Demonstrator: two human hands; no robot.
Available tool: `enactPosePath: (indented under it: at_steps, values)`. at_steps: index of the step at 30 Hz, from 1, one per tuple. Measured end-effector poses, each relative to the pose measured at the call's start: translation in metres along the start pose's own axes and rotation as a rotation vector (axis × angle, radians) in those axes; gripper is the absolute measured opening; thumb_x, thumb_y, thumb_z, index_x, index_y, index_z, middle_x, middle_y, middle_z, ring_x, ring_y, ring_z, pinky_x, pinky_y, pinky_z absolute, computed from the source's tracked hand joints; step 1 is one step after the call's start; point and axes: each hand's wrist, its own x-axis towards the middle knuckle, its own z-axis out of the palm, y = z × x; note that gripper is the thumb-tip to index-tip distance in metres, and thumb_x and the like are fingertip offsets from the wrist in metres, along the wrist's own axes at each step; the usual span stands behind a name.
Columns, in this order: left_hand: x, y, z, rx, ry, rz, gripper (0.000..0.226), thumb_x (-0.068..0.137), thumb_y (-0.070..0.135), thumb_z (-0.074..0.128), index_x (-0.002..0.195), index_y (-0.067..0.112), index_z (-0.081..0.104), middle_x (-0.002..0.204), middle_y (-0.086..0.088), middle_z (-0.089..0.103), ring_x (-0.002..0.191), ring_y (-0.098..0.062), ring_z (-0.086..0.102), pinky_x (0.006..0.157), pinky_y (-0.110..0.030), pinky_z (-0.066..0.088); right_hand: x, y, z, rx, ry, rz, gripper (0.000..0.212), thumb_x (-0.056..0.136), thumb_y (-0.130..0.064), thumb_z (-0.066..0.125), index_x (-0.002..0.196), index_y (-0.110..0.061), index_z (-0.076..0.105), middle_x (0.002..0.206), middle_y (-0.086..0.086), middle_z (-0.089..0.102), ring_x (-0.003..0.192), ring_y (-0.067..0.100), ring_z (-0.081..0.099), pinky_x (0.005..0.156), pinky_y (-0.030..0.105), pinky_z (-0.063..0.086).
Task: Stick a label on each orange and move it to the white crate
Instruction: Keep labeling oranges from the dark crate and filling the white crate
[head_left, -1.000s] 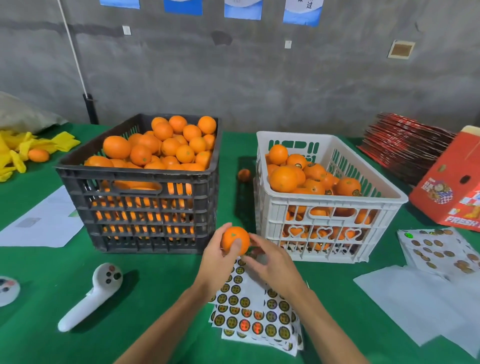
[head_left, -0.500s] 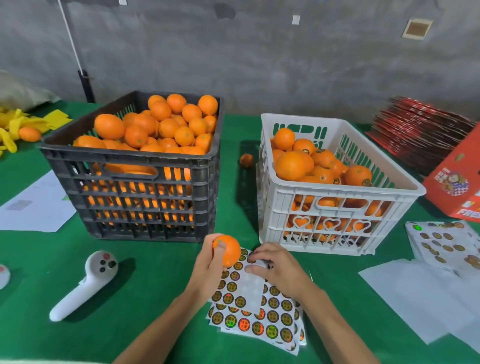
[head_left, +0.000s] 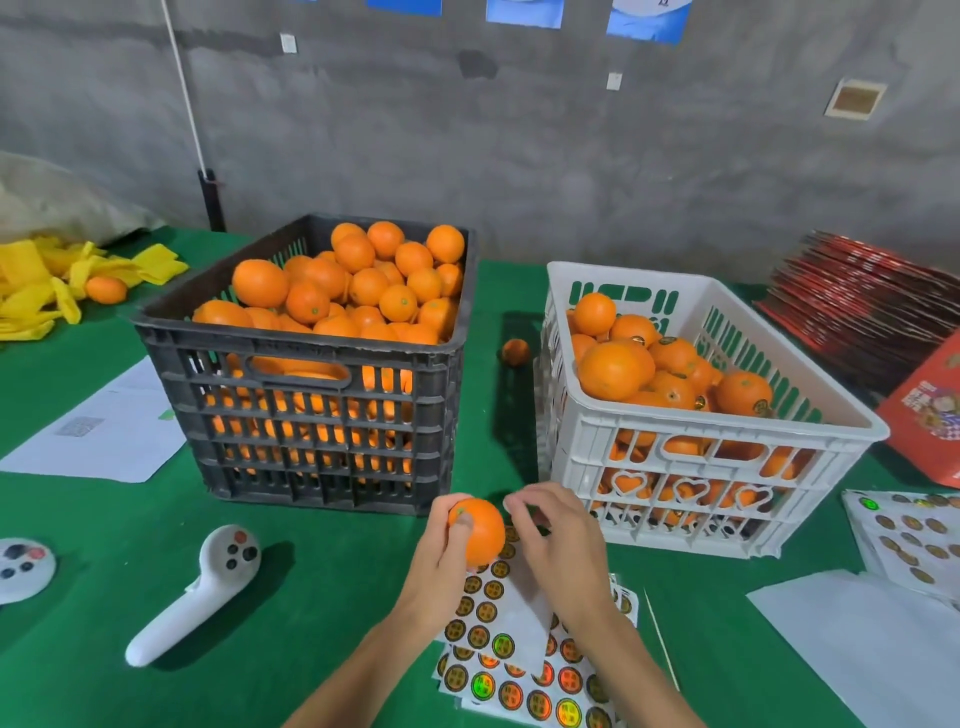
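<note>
One orange (head_left: 480, 530) held above the label sheets (head_left: 511, 660), just before the white crate (head_left: 727, 457), itself part-filled with labelled oranges (head_left: 670, 369).

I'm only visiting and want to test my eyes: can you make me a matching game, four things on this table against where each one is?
Things:
1. black crate
2. white crate
3. sticker sheets
4. white controller

Places:
A. under the two hands
B. on the left, heaped with oranges
C. lying on the green cloth in front of the black crate
D. on the right, partly filled

Pairs: 1-B, 2-D, 3-A, 4-C
</note>
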Motion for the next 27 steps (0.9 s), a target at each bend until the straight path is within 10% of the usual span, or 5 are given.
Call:
enactPosePath:
  at_steps: [7, 13, 16, 22, 27]
  values:
    - [0.011, 0.051, -0.019, -0.190, -0.018, 0.099, 0.045, 0.092, 0.064, 0.038, 0.122, 0.036, 0.056, 0.113, -0.008, 0.063, 0.095, -0.014, 0.067, 0.077, -0.025, 0.056, 0.023, -0.046, -0.023, 0.214, -0.015, -0.174, 0.028, 0.103, -0.041, 0.057, 0.114, -0.025, 0.077, 0.117, -0.021, 0.065, 0.113, 0.005, 0.060, 0.097, 0.030, 0.051]
    - [0.024, 0.129, -0.035, -0.220, -0.169, 0.138, 0.049, 0.093, 0.074, 0.047, 0.134, 0.049, 0.055, 0.137, -0.004, 0.058, 0.119, -0.022, 0.067, 0.105, -0.046, 0.054, 0.043, -0.073, -0.057, -0.096, 0.063, -0.405, 0.073, 0.093, -0.052, 0.068, 0.152, -0.016, 0.045, 0.155, -0.004, 0.046, 0.137, 0.002, 0.041, 0.108, 0.016, 0.039]
    - [0.028, 0.168, -0.048, -0.142, -0.229, 0.274, 0.075, 0.085, 0.084, 0.048, 0.147, 0.040, 0.051, 0.142, 0.004, 0.060, 0.127, -0.016, 0.063, 0.106, -0.039, 0.053, 0.064, -0.081, -0.079, -0.026, 0.156, -0.429, 0.077, 0.089, -0.037, 0.080, 0.153, -0.014, 0.044, 0.158, -0.003, 0.044, 0.142, 0.006, 0.044, 0.108, 0.015, 0.041]
    - [0.070, 0.226, -0.106, 0.361, 0.131, 0.651, 0.027, 0.101, 0.049, 0.055, 0.113, 0.030, 0.070, 0.107, 0.021, 0.072, 0.103, 0.002, 0.066, 0.082, -0.010, 0.050, 0.110, -0.073, -0.107, -0.264, 0.298, -0.272, 0.072, 0.095, -0.024, 0.072, 0.157, -0.019, 0.036, 0.164, -0.002, 0.034, 0.108, 0.026, 0.070, 0.071, 0.041, 0.063]
    - [0.142, 0.231, -0.164, 1.187, -0.047, -0.062, 0.033, 0.101, 0.037, 0.058, 0.123, 0.014, 0.067, 0.129, -0.008, 0.066, 0.117, -0.028, 0.061, 0.101, -0.042, 0.050, 0.133, -0.054, -0.114, -0.249, 0.324, -0.143, 0.054, 0.102, -0.018, 0.059, 0.154, -0.018, 0.042, 0.166, -0.003, 0.029, 0.125, 0.025, 0.059, 0.085, 0.042, 0.060]
